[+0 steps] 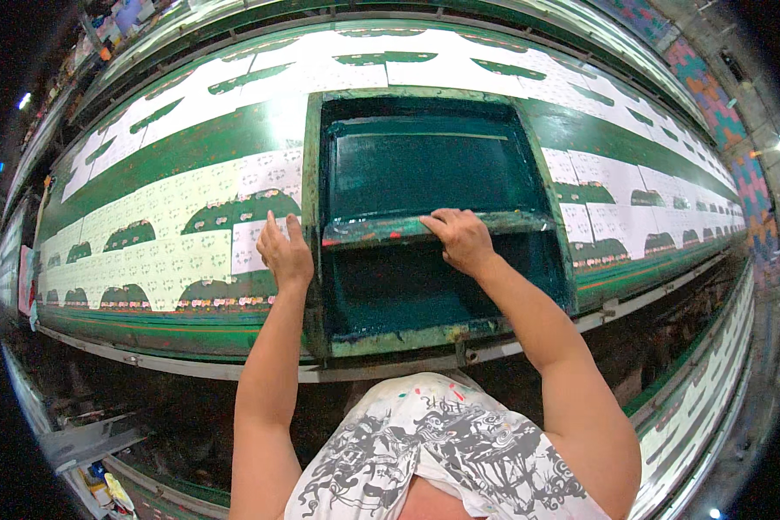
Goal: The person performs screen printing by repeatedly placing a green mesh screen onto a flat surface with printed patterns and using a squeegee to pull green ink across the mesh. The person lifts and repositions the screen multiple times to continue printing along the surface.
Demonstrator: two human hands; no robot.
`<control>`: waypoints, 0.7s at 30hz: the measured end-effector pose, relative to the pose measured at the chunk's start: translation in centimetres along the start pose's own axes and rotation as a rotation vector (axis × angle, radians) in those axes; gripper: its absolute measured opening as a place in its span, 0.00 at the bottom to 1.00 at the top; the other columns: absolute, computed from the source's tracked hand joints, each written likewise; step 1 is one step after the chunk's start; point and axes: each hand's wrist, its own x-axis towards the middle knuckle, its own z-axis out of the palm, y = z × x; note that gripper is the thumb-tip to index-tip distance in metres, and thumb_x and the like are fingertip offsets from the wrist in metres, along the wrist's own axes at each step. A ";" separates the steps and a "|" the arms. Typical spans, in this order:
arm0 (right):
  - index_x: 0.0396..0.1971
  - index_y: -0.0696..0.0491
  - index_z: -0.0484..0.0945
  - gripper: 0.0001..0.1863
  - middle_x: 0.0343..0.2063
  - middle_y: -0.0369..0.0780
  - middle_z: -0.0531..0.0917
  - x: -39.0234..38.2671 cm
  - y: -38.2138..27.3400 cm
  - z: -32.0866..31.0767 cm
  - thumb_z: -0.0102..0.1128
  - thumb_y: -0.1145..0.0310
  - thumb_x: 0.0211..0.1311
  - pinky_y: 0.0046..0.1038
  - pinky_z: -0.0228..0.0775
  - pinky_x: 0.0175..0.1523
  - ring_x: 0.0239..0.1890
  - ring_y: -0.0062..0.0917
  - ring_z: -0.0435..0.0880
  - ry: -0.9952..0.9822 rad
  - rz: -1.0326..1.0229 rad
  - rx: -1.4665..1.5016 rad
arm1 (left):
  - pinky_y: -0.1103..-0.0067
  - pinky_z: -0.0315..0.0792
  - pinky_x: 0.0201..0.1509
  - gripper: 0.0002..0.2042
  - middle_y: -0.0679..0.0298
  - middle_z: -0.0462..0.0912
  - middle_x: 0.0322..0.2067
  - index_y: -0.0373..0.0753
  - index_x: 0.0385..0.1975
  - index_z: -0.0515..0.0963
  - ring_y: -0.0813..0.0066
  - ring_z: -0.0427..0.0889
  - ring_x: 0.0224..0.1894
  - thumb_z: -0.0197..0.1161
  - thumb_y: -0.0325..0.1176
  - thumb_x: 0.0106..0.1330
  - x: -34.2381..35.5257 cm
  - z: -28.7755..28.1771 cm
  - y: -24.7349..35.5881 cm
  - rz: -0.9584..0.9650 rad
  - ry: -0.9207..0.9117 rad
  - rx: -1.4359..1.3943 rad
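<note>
A screen printing frame [313, 147] with a green, stained rim and dark teal ink lies across a long green table [156, 333]. A squeegee [364, 230] with a paint-smeared bar spans the middle of the screen. My right hand [466, 243] grips this bar right of its middle, fingers curled over it. My left hand [286, 250] is beside the frame's left side, over a white patterned fabric piece [249, 251], fingers apart and holding nothing. More white pieces with dark arched shapes [130, 234] lie in rows on both sides of the frame.
Parallel tables with white pieces run behind and at the lower right [693, 407]. A metal rail [191, 368] follows the near edge. Metal beams and small items [104, 485] stand at the lower left. A walkway with pink and blue patches [719, 104] runs along the right.
</note>
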 end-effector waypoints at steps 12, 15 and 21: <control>0.57 0.42 0.87 0.21 0.46 0.42 0.89 16.4 13.3 5.9 0.63 0.73 0.66 0.42 0.83 0.54 0.49 0.39 0.91 -0.004 0.033 -0.133 | 0.51 0.57 0.81 0.35 0.36 0.74 0.70 0.25 0.76 0.66 0.37 0.68 0.73 0.49 0.54 0.87 -0.7 -0.2 0.1 0.064 0.096 0.136; 0.57 0.42 0.87 0.21 0.49 0.42 0.90 20.1 14.2 3.9 0.65 0.73 0.65 0.45 0.86 0.56 0.52 0.41 0.92 -0.234 0.129 -0.076 | 0.51 0.57 0.80 0.35 0.36 0.74 0.69 0.24 0.76 0.67 0.37 0.68 0.72 0.50 0.53 0.87 -1.1 -0.5 0.3 0.061 0.113 0.166; 0.61 0.40 0.85 0.23 0.52 0.42 0.90 21.8 17.4 3.0 0.65 0.71 0.66 0.45 0.86 0.60 0.55 0.40 0.91 -0.308 0.144 -0.071 | 0.51 0.60 0.78 0.33 0.35 0.76 0.67 0.24 0.75 0.68 0.36 0.71 0.69 0.53 0.50 0.86 -1.1 -0.2 -0.3 0.118 0.145 0.168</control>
